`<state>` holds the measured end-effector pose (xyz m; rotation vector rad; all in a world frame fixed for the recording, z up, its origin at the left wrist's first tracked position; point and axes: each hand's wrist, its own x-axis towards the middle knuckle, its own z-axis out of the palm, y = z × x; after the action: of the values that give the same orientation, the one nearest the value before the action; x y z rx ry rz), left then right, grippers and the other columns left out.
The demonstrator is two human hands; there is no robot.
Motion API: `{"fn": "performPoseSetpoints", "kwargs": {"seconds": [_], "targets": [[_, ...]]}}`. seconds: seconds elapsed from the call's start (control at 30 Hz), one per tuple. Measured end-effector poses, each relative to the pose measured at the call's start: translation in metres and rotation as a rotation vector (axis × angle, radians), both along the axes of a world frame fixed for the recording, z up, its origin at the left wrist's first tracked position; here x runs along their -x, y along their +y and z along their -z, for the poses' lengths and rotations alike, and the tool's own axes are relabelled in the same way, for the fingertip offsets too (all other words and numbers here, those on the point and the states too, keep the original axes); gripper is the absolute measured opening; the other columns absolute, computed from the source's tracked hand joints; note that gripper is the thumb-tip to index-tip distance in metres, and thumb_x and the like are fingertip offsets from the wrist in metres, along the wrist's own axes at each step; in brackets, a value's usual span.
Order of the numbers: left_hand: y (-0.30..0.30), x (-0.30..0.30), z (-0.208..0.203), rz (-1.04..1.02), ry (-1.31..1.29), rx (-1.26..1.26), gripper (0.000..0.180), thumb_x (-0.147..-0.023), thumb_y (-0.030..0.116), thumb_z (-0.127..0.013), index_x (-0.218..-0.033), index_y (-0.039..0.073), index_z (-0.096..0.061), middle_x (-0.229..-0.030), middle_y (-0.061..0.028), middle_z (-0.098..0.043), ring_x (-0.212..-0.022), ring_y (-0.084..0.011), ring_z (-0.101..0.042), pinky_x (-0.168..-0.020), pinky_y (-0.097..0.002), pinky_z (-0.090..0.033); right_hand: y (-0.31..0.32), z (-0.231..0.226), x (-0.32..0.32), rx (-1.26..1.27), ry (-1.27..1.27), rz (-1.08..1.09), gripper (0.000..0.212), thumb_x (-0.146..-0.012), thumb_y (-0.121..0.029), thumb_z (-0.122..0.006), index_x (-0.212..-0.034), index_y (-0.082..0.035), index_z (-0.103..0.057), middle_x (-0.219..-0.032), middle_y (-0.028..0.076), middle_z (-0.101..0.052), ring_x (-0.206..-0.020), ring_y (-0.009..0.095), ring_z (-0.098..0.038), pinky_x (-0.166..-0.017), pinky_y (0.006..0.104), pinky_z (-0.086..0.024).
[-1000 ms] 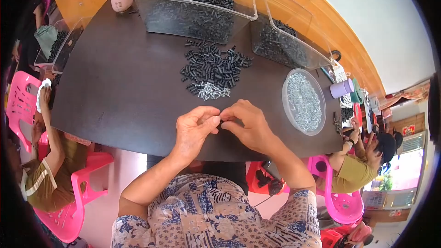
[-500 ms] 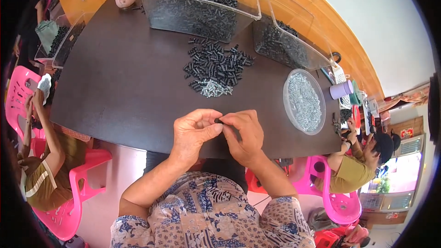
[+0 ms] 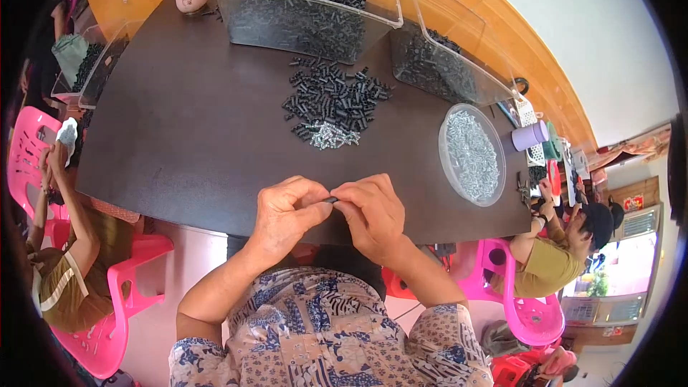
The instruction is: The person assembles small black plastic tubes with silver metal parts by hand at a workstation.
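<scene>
Head view: left hand (image 3: 283, 211) comes up from the lower edge, forearm angled inward, palm side turned in, thumb and index clamped on a small black piece (image 3: 330, 200); the other fingers curl behind the index. Right hand (image 3: 373, 215) mirrors it from the other side, knuckles up, index and thumb tips meeting the piece's right end; cannot tell if those tips grip it or only touch. Piece is mostly covered, sitting between the two sets of fingertips above the near edge of the dark table (image 3: 193, 122). Straight beyond the fingers: small silver metal parts (image 3: 333, 136), then a loose pile of black pieces (image 3: 335, 97) touching them. Farther past the pile, a clear bin (image 3: 247, 21) with more black pieces; a second clear bin (image 3: 494, 84) beyond and right of the fingers. Right of the fingertips, well apart, a round tub (image 3: 445, 161) of silver parts, purple cup (image 3: 530, 136) just past it. Versus half a second ago: both hands sit a bit lower and farther left, nearer the body; black piece moves along with them, less of it showing; the pile and silver parts look unchanged.
</scene>
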<state>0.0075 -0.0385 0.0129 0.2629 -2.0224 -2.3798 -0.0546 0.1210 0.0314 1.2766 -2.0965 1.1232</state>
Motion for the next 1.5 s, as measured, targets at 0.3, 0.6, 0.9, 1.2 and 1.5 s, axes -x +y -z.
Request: {"fn": "performPoseSetpoints", "kwargs": {"seconds": [0.3, 0.6, 0.9, 1.2, 1.5], "targets": [[-0.001, 0.002, 0.009, -0.067, 0.188, 0.021, 0.011, -0.083, 0.004, -0.065, -0.093, -0.001, -0.066, -0.077, -0.0017, -0.056, -0.063, -0.0070, -0.054, -0.055, -0.0201, -0.042, 0.002, -0.006, 0.020, -0.102, -0.217, 0.109, 0.013, -0.073, -0.001, -0.069, -0.085, -0.004, -0.065, -0.085, 0.009, -0.065, -0.077, 0.024, -0.060, -0.068, 0.0325, -0.047], [-0.004, 0.004, 0.014, -0.099, 0.124, -0.178, 0.015, -0.084, 0.010, -0.068, -0.094, -0.001, -0.067, -0.079, -0.0001, -0.056, -0.063, -0.0061, -0.054, -0.053, -0.0188, -0.040, 0.003, 0.039, 0.079, -0.304, -0.002, 0.426, 0.009, -0.071, -0.009, -0.069, -0.077, -0.006, -0.063, -0.075, 0.010, -0.058, -0.074, 0.030, -0.054, -0.068, 0.0395, -0.041], [-0.004, 0.007, 0.016, -0.131, 0.113, -0.173, 0.014, -0.084, 0.010, -0.068, -0.094, 0.000, -0.067, -0.078, 0.0005, -0.057, -0.063, -0.0056, -0.054, -0.054, -0.0185, -0.041, 0.001, 0.033, 0.076, -0.241, -0.079, 0.335, 0.008, -0.071, -0.005, -0.068, -0.077, -0.006, -0.062, -0.075, 0.009, -0.058, -0.074, 0.029, -0.054, -0.068, 0.0394, -0.041], [-0.007, 0.004, 0.017, -0.110, 0.115, -0.175, 0.011, -0.084, 0.006, -0.067, -0.093, 0.000, -0.066, -0.076, 0.0015, -0.058, -0.063, -0.0047, -0.054, -0.054, -0.0182, -0.042, 0.007, 0.025, 0.067, -0.283, 0.076, 0.363, 0.010, -0.070, -0.002, -0.069, -0.078, -0.006, -0.065, -0.070, 0.008, -0.056, -0.071, 0.027, -0.053, -0.065, 0.0375, -0.041], [-0.006, 0.003, 0.014, -0.110, 0.090, -0.155, 0.011, -0.084, 0.006, -0.068, -0.093, 0.000, -0.066, -0.078, 0.0008, -0.058, -0.063, -0.0052, -0.055, -0.055, -0.0185, -0.042, -0.004, 0.026, 0.066, -0.270, 0.056, 0.346, 0.012, -0.070, -0.003, -0.070, -0.081, -0.007, -0.065, -0.072, 0.008, -0.057, -0.073, 0.027, -0.054, -0.067, 0.0378, -0.042]]}}
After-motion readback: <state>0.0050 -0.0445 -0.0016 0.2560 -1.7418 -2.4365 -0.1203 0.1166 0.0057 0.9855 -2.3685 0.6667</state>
